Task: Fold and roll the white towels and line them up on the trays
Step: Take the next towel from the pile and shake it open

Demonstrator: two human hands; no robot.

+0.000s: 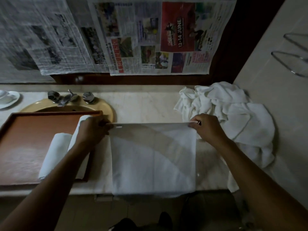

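Left hand [93, 129] and right hand [205, 127] are pinching the towel [153, 157] corners; keeping the edge taut and square for a clean fold.

A washroom: a marble surface [150, 107] with a yellow sink [106, 105] and chrome taps [70, 96] at ten o'clock.
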